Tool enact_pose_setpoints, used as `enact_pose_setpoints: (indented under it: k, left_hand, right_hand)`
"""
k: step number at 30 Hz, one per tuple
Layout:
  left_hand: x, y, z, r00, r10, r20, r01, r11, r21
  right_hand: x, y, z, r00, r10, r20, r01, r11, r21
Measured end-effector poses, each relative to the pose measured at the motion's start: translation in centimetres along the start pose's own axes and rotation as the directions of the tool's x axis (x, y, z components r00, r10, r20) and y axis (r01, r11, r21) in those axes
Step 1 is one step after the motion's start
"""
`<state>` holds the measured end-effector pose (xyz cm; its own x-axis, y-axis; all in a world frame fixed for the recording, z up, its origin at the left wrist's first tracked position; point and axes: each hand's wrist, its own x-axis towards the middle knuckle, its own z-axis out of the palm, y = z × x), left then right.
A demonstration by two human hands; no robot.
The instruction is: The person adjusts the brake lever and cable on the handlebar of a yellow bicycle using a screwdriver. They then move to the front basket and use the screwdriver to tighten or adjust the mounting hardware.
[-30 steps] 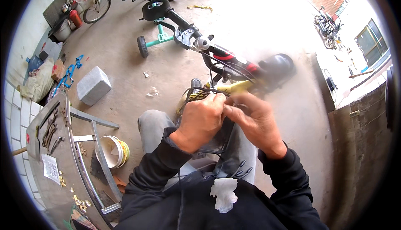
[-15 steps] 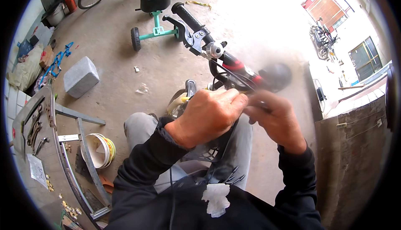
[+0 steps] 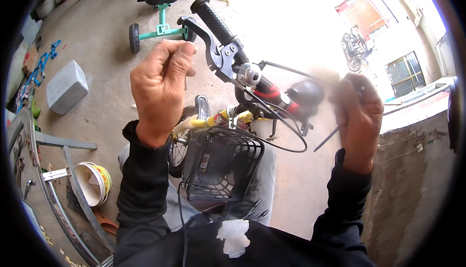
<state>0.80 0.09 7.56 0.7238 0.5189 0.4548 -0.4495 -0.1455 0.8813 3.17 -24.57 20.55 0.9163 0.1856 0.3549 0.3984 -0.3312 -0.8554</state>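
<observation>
My left hand is pinched closed beside the black brake lever; whatever it holds is hidden. My right hand is closed round a thin dark rod, right of the handlebar. The handlebar has a black grip, a silver bell and looping black cables. Below lie the yellow bicycle frame and a black mesh basket between my grey-clad knees. A blurred patch hides part of the right end of the handlebar.
A teal wheeled frame stands ahead. At left are a concrete block, blue tangled metal pieces, a white bucket and a metal stand. A low wall runs along the right; motorbikes stand beyond.
My hands, earlier together over the basket, have separated: the left moved up and left, the right moved right and up with the rod now visible. The basket is uncovered and the view has shifted.
</observation>
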Motion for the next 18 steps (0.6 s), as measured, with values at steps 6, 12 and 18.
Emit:
enact_pose_setpoints:
  k: [6, 12, 18]
  left_hand:
    - [0.1, -2.9, 1.7, 0.956, -0.275, 0.103, 0.294, 0.896, -0.332]
    - [-0.3, -3.4, 2.7, 0.921, -0.244, 0.304, 0.347, 0.869, -0.354]
    - [-0.2, -4.0, 3.4, 0.900, -0.239, 0.364, 0.371, 0.859, -0.353]
  right_hand:
    - [1.9, 0.1, 1.9, 0.998, -0.054, 0.024, 0.058, 0.984, -0.169]
    - [3.0, 0.0, 3.3, 0.997, -0.051, 0.052, 0.063, 0.961, -0.269]
    - [3.5, 1.0, 3.7, 0.993, -0.094, 0.067, 0.108, 0.962, -0.250]
